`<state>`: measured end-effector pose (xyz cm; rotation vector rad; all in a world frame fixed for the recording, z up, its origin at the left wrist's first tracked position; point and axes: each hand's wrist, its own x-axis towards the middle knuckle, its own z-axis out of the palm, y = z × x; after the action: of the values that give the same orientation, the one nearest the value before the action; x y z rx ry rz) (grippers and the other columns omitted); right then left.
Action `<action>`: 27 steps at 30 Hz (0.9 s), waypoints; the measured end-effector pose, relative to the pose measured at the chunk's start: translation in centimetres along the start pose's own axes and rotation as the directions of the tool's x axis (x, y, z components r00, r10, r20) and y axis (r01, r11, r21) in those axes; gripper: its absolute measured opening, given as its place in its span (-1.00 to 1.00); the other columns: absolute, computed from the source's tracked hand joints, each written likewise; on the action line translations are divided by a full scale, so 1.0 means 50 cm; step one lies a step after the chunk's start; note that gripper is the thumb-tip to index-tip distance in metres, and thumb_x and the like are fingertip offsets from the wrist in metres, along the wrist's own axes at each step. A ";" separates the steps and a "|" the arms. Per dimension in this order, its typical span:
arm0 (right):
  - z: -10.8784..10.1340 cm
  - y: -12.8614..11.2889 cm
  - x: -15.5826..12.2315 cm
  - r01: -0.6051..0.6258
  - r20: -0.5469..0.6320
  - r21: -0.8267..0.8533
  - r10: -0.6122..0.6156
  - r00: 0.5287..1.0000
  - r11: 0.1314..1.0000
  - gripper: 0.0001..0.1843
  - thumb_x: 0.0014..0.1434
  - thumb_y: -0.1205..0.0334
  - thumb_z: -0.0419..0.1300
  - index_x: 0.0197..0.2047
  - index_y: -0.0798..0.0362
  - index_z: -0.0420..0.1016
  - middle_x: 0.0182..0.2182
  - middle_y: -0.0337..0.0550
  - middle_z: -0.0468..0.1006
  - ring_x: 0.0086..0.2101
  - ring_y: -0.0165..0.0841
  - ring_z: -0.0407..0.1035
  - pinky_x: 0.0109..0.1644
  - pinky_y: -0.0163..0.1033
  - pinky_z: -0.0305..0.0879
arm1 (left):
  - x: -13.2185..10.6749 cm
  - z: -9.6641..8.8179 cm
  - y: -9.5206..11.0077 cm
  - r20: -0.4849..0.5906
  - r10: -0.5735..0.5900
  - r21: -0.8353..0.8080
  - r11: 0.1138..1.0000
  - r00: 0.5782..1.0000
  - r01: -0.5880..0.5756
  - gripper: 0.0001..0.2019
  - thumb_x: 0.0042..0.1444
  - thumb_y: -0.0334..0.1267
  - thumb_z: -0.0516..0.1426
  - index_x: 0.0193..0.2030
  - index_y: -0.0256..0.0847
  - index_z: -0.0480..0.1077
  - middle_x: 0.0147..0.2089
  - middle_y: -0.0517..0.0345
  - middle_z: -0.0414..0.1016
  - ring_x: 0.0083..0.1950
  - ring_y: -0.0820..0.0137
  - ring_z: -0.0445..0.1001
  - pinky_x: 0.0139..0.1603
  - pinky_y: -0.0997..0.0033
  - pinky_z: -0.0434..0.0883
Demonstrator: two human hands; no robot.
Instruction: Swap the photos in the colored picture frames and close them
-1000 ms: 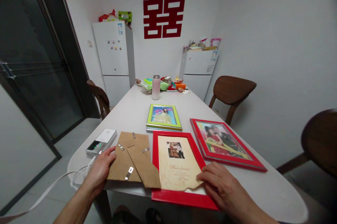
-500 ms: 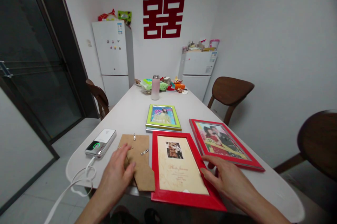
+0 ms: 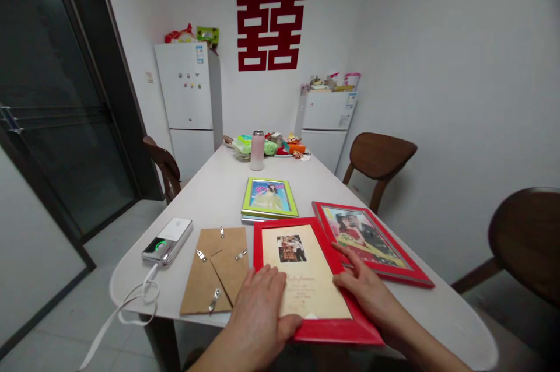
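**Operator:** Report hand condition and item position.

**Technician:** The red frame point(image 3: 341, 332) lies flat on the table point(image 3: 210, 197), and its near edge appears to overhang the rim. The left hand point(image 3: 262, 308) is flat with fingers spread, palm down on the frame's lower left, gripping nothing. The right hand point(image 3: 365, 290) has its fingers extended along the frame's right edge and also grips nothing.

**Operator:** Contents?

**Technician:** The frame holds a cream paper insert point(image 3: 306, 270) with no backing over it. The brown backing board point(image 3: 210, 279) lies out, just left of the frame (metal clips facing up). Beyond the frame is a green frame point(image 3: 269, 197). At its far right corner, touching or overlapping, is a second red frame point(image 3: 371, 244). Each holds a photograph.

**Operator:** Fault conditions?

**Technician:** Palm pressure combined with any drag could probably crease or skew the insert. A pull toward the body could tip the frame off the rim. Farther left of the frame, a cable point(image 3: 131, 302) hangs over the edge, and a snag there could drag the power bank point(image 3: 168, 241).
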<state>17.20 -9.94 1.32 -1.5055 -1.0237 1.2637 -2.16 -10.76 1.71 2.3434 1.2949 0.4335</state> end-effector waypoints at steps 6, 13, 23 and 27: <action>0.023 -0.034 -0.031 -0.046 0.066 0.385 0.022 0.998 0.922 -0.12 -0.17 0.33 0.11 0.19 -0.12 -0.24 -0.28 -0.19 0.51 -0.47 -0.34 0.42 -0.36 -0.23 0.30 | 0.036 0.037 0.048 -0.184 0.143 -0.039 0.987 0.973 -0.153 -0.35 -0.13 -0.18 0.16 0.10 -0.43 0.08 0.16 -0.21 0.08 0.15 0.12 0.06 0.12 0.10 0.09; 0.007 -0.029 -0.003 0.095 0.048 0.065 -0.098 0.994 0.993 -0.11 -0.17 0.21 0.17 0.19 0.07 -0.19 -0.70 -0.41 0.33 -0.66 -0.46 0.25 -0.55 -0.37 0.17 | 0.034 0.014 0.046 -0.432 0.325 0.003 0.933 0.841 -0.359 -0.54 -0.02 -0.44 -0.03 0.08 -0.30 0.05 -0.19 -0.02 0.38 -0.20 0.30 0.33 -0.20 0.28 0.37; -0.029 0.032 0.046 0.198 0.013 -0.829 -0.336 0.942 0.524 -0.38 -0.06 0.14 -0.05 0.05 0.31 0.19 -0.48 -0.07 0.48 -0.45 -0.27 0.35 -0.44 -0.29 0.18 | -0.058 -0.069 -0.093 -0.403 -0.391 -0.742 0.669 0.828 -0.044 -0.47 -0.07 -0.31 0.03 0.09 -0.25 0.00 -0.27 0.17 0.30 -0.30 0.44 0.35 -0.33 0.50 0.33; -0.025 0.039 0.045 0.181 0.037 -0.910 -0.362 0.931 0.374 -0.42 -0.03 0.15 -0.08 0.02 0.32 0.23 -0.27 0.10 0.49 -0.30 -0.19 0.38 -0.28 -0.24 0.22 | -0.063 -0.048 -0.142 -0.273 -0.437 -0.814 0.580 0.857 0.036 -0.46 -0.12 -0.33 0.04 0.06 -0.33 0.00 -0.43 0.28 0.28 -0.43 0.48 0.32 -0.42 0.53 0.27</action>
<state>18.86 -8.45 -1.03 -2.0401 -1.9296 0.2131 -10.04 -9.58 0.00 1.3051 1.2203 1.2324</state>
